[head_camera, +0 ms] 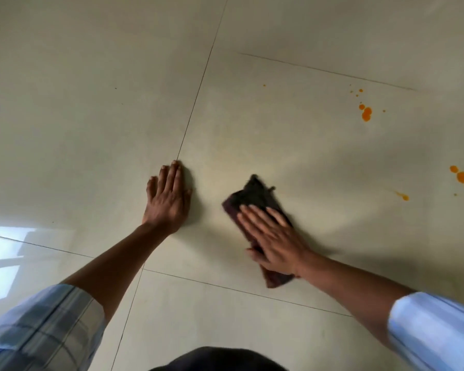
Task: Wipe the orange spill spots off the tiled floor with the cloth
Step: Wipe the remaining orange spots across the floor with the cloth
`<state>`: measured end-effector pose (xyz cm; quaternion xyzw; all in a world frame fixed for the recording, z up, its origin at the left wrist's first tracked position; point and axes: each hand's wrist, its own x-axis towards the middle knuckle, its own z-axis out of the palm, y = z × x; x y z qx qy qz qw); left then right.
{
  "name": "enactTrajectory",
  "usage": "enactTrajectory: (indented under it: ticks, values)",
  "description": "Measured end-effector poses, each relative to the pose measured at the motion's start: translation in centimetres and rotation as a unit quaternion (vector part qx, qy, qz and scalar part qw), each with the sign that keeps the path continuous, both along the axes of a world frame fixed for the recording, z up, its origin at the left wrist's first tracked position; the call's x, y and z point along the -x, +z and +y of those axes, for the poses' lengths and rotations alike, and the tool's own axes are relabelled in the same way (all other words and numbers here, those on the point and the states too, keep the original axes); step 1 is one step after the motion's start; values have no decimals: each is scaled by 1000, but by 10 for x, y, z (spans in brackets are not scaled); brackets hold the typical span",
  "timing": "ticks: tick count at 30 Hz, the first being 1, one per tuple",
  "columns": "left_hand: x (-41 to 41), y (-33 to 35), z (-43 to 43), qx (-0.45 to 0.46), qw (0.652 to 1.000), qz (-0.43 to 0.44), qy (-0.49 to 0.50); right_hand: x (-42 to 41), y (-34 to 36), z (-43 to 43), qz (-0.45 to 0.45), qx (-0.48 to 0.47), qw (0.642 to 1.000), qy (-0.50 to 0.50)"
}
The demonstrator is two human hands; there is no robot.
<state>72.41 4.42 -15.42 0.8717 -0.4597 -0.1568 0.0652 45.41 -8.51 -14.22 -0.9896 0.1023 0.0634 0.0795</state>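
The dark maroon cloth (255, 207) lies folded into a long strip on the pale tiled floor (306, 156), a little right of the frame's middle, its far end frayed and slightly blurred. The right hand (275, 242) lies flat on top of its nearer half, palm down, fingers stretched out and slightly spread, pressing the fabric to the tile rather than gripping it. The left hand (169, 196) is planted flat on the bare floor just to the left of the cloth, apart from it, fingers straight and close together, their tips reaching a dark grout line (196, 97) that runs away up the frame. Orange spill spots remain well to the right of the cloth: a cluster of drops (366, 113) far up and to the right, a second group (462, 177) near the right edge, and a small streaked drop (403, 196) between that group and the cloth. Both forearms are bare, with light blue checked sleeves (46, 325) rolled up near the elbows. A bright window reflection (8, 253) shines on the glossy tile at the left edge.
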Motion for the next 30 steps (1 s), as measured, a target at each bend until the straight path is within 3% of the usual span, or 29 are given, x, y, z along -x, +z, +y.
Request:
enactTrajectory:
  ticks: [2,4,5,6,10,12,15,19,20,22,27,30]
  values:
    - [6,1,-6,-20,1000,7,18,11,2,-46,-1,23,993,-119]
    - [14,3,-17,-53,998,6,44,2,2,-83,11,32,956,-292]
    - [19,7,-25,-65,997,4,49,-1,3,-88,15,35,945,-325]
    - [27,14,-34,-68,997,5,39,3,2,-85,18,26,950,-311]
    - [86,40,-92,-34,991,42,-126,78,-1,-98,34,27,994,-96]
    - [125,44,-126,-69,969,35,-233,98,-1,-131,25,40,979,-200]
    - [169,44,-186,-119,936,1,-333,116,2,-172,29,35,918,-394]
    - [182,43,-224,-181,935,-7,-304,116,-4,-186,17,38,904,-426]
    - [204,52,-248,-203,924,-21,-323,137,3,-202,17,23,886,-462]
    - [200,46,-235,-226,923,-20,-311,125,-3,-192,27,15,885,-464]
    - [210,63,-249,-289,903,-32,-317,123,5,-181,-7,-35,780,-625]
    - [196,76,-275,-259,899,-54,-350,125,6,-165,-2,-28,800,-599]
